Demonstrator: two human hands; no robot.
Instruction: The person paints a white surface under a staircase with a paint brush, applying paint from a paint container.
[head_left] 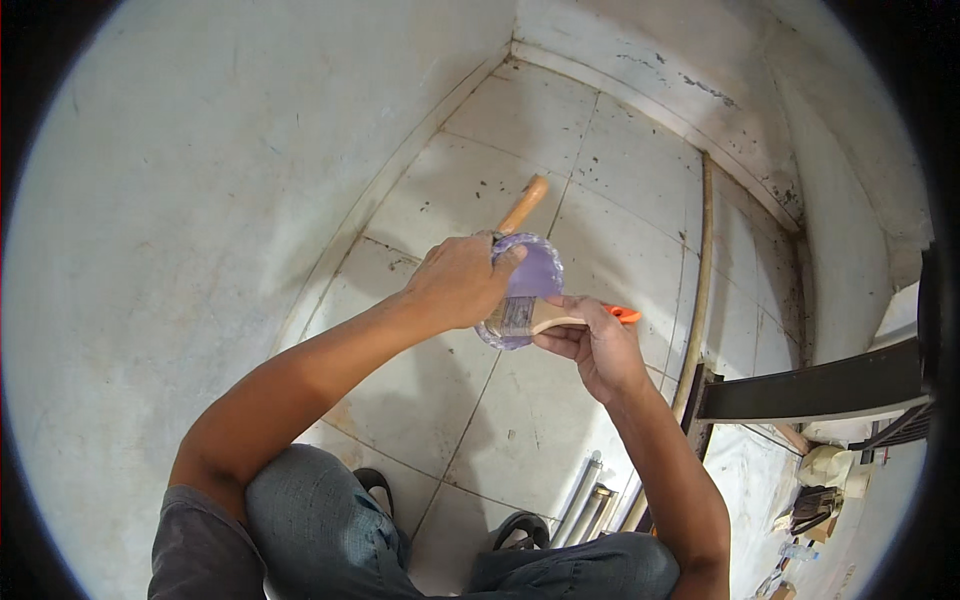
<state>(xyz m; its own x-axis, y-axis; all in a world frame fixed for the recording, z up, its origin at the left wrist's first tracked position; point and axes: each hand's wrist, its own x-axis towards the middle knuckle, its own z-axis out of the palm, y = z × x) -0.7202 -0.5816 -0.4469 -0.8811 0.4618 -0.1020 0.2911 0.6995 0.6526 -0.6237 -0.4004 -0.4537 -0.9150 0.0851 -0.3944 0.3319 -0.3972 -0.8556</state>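
Note:
In the middle of the head view, my left hand [462,275] grips a round purple container [535,270] with a white-smeared rim. A wooden handle [525,203] sticks out beyond its far side; where it ends under my hand is hidden. My right hand [590,340] holds a paintbrush [555,316] with a pale handle and an orange tip. The brush's bristle end lies across the lower part of the purple container, close to the fingers of my left hand.
Tiled floor [500,420] lies below, between a white wall [150,220] and a long pole [698,290]. A dark metal frame [800,390] stands at the right. Metal tubes [582,500] lie near my right foot, and assorted items [815,510] sit farther right.

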